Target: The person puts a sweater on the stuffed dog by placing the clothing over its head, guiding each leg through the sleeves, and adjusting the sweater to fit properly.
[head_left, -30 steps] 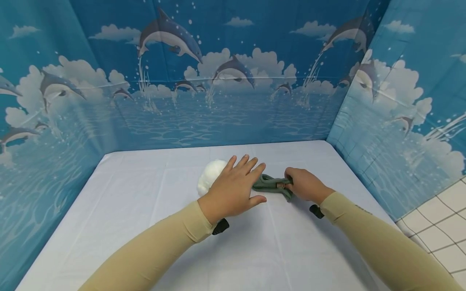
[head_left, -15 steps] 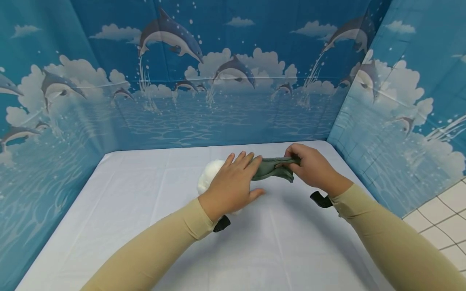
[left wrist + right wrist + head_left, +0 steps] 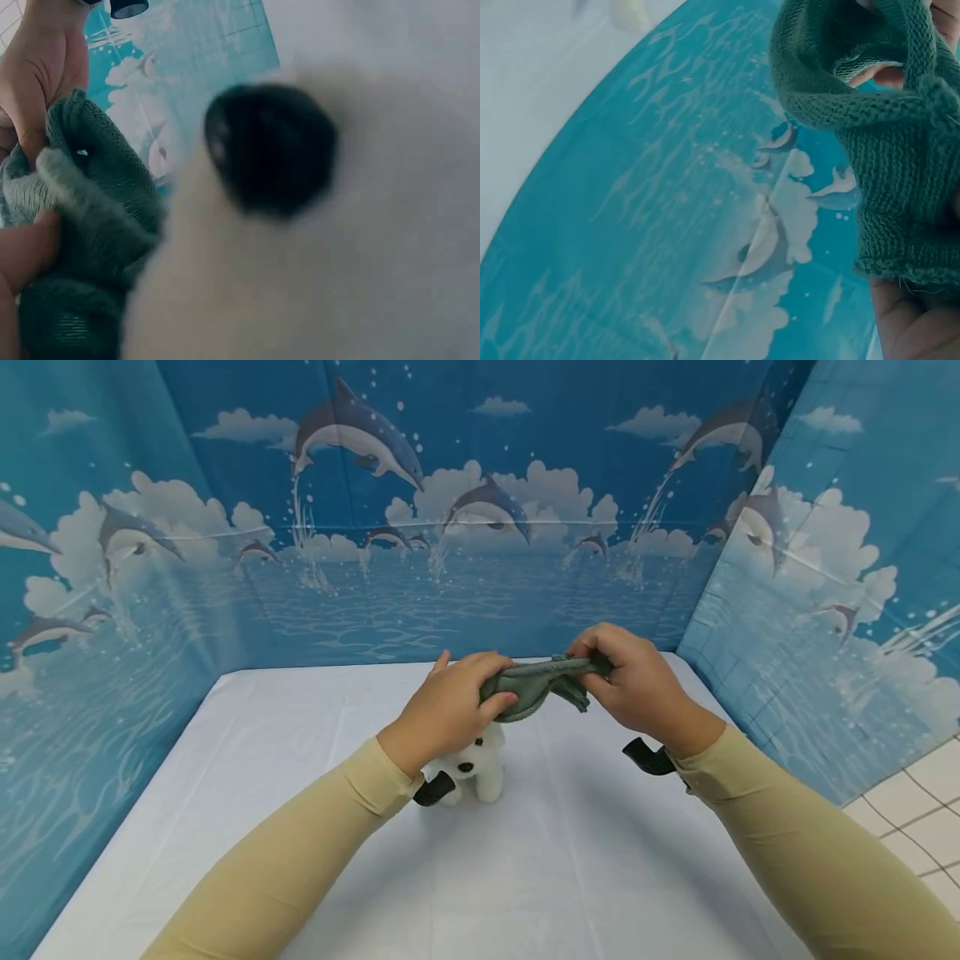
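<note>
A small green knitted garment (image 3: 528, 687), perhaps a doll-sized sweater, is stretched between my hands above the table. My left hand (image 3: 442, 710) grips its left end, thumb in front. At the other end, my right hand (image 3: 633, 681) pinches the fabric between thumb and fingers. The right wrist view shows ribbed knit (image 3: 892, 180) with an opening, fingers visible through it. Under my left forearm and hand stands a white plush dog (image 3: 491, 772), its upper part mostly hidden. Its black nose (image 3: 270, 150) looms blurred and close in the left wrist view.
A white cloth covers the table (image 3: 300, 760). Blue curtains (image 3: 465, 602) printed with dolphins hang along its back and sides. Pale floor tiles (image 3: 915, 810) show at the lower right. A black wrist camera (image 3: 648, 757) sits below my right wrist.
My right hand has lifted the garment upward. My left hand, flat over the plush dog earlier, has risen and now grips the garment's left end. The dog's face has come into view.
</note>
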`<state>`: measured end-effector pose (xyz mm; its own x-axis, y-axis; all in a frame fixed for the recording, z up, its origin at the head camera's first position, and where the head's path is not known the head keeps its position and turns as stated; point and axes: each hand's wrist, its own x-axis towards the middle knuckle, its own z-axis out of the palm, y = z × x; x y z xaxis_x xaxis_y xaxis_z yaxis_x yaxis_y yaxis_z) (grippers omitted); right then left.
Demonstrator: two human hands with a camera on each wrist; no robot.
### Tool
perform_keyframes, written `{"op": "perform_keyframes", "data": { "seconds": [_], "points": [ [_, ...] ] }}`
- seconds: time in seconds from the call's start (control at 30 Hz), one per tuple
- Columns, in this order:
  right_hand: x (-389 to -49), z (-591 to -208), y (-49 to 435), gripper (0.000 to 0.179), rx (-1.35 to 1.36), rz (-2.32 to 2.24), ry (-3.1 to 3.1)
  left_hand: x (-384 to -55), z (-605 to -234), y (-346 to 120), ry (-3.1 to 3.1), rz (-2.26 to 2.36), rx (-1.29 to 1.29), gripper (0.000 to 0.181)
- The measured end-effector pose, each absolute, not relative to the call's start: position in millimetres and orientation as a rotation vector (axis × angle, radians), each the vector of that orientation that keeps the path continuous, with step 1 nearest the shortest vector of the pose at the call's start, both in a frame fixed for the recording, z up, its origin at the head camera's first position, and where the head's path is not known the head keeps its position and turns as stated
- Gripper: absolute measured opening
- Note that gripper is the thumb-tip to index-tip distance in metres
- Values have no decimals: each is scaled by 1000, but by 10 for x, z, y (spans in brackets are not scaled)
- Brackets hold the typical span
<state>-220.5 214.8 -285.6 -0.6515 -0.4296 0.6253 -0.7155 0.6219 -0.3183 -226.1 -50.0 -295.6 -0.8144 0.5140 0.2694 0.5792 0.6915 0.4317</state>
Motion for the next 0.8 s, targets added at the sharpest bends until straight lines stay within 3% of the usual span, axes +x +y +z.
{"op": "perform_keyframes", "data": {
  "seconds": [0.17, 0.8],
  "points": [
    [-2242, -2824, 2049, 19, 889, 762, -2308, -2291, -2876, -640, -2694, -831, -880, 23],
    [-2461, -2871, 1586, 14, 1012, 711, -2341, -2378, -2864, -1279, -2618, -571, -869, 24]
  ]
}}
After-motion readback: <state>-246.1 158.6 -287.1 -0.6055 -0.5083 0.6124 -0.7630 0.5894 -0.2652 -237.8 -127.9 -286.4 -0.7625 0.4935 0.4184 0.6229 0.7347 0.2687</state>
